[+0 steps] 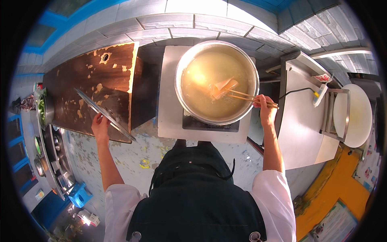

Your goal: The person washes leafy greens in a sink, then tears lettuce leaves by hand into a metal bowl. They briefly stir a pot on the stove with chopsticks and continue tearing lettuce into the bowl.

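My right hand (266, 110) holds a pair of wooden chopsticks (242, 94) over the right rim of a large metal pot (178, 90). Their tips reach a pale pinkish sheet of food (223, 85), folded and partly out of the cloudy yellowish liquid (205, 106); whether they pinch it I cannot tell. Off to the left, my left hand (100, 128) grips a round metal lid (116, 123) near its middle. The lid is steeply tilted, seen almost edge-on above a worn brown table (75, 75).
Beneath the pot is a black cooktop (211, 126) on a pale stand (169, 121). At right, a steel table (299, 121) bears a power strip (320, 95), a metal rack (332, 133) and a white round board (353, 116). A pot of greens (42, 109) and blue stool (80, 195) are left.
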`<state>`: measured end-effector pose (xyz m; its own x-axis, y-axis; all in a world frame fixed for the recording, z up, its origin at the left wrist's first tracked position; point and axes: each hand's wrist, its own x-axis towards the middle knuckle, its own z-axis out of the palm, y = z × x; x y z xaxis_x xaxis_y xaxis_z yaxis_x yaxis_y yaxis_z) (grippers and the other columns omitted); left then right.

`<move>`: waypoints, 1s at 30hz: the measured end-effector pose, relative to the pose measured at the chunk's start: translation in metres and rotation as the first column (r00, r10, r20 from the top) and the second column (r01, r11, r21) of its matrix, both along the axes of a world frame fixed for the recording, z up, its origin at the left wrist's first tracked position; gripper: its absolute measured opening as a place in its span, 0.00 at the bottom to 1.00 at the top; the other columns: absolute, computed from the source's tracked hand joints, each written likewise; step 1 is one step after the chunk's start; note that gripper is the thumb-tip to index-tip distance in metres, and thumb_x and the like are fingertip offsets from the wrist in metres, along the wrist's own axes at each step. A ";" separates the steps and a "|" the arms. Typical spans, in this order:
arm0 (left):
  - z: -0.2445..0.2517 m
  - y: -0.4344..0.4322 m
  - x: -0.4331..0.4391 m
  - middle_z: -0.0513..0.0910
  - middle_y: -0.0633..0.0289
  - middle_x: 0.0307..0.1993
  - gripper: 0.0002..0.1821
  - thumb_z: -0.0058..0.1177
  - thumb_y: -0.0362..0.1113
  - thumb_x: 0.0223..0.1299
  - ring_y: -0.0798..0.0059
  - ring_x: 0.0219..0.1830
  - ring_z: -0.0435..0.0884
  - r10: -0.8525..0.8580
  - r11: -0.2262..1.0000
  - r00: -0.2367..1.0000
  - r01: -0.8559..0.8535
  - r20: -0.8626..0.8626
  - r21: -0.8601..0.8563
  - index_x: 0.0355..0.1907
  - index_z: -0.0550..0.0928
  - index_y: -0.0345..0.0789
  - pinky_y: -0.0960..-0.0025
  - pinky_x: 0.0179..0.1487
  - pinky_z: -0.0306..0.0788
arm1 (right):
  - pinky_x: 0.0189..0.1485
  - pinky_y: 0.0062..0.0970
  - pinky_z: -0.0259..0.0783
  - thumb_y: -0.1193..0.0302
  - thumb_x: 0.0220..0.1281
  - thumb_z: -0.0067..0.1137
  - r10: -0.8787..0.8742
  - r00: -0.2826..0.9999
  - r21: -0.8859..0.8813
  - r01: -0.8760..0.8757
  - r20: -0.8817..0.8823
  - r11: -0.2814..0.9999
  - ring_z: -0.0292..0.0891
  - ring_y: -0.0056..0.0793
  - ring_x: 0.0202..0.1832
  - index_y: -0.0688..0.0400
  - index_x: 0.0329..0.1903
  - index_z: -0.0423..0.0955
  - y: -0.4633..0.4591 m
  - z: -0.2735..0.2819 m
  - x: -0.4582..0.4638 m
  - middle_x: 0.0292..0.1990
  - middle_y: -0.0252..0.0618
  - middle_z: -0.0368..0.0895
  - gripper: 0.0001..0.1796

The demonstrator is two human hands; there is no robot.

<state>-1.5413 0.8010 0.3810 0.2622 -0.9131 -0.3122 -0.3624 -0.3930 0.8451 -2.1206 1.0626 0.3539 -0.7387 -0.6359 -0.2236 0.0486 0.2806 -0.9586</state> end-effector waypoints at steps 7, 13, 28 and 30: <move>0.018 0.002 -0.094 0.84 0.62 0.36 0.19 0.59 0.31 0.57 0.79 0.38 0.81 -0.318 0.945 0.945 0.323 0.077 -0.048 0.52 0.77 0.31 0.75 0.45 0.75 | 0.31 0.24 0.76 0.61 0.70 0.54 -0.178 0.931 -0.157 0.237 0.318 0.959 0.80 0.29 0.26 0.67 0.41 0.78 0.040 0.025 -0.013 0.30 0.45 0.84 0.18; 0.019 0.025 -0.234 0.85 0.57 0.36 0.25 0.67 0.38 0.44 0.73 0.39 0.84 -0.687 0.710 0.710 0.701 0.154 -0.063 0.46 0.79 0.30 0.72 0.47 0.75 | 0.28 0.23 0.74 0.62 0.72 0.49 -0.457 0.887 -0.064 0.461 0.070 0.885 0.77 0.28 0.23 0.67 0.39 0.76 0.098 0.037 -0.011 0.27 0.42 0.80 0.18; -0.061 0.063 -0.430 0.69 0.43 0.51 0.37 0.68 0.38 0.40 0.47 0.59 0.70 -0.775 0.122 -0.040 0.970 0.631 0.212 0.55 0.69 0.30 0.56 0.63 0.67 | 0.61 0.38 0.64 0.83 0.62 0.50 -0.062 0.804 0.447 0.391 -0.591 0.805 0.66 0.49 0.56 0.57 0.57 0.71 0.203 -0.029 -0.068 0.59 0.52 0.63 0.20; -0.066 0.061 -0.434 0.69 0.42 0.52 0.41 0.68 0.38 0.40 0.47 0.58 0.71 -0.756 0.133 -0.031 0.971 0.654 0.200 0.60 0.66 0.29 0.56 0.62 0.68 | 0.60 0.38 0.67 0.84 0.59 0.48 0.103 0.603 0.431 0.430 -0.791 0.794 0.66 0.49 0.59 0.53 0.57 0.70 0.199 -0.029 -0.067 0.58 0.50 0.66 0.24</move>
<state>-1.9752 0.8621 0.3152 -0.8203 -0.5197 -0.2386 -0.5713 0.7634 0.3013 -2.1876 1.2620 0.3247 -0.8687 -0.4470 0.2136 -0.4949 0.8026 -0.3332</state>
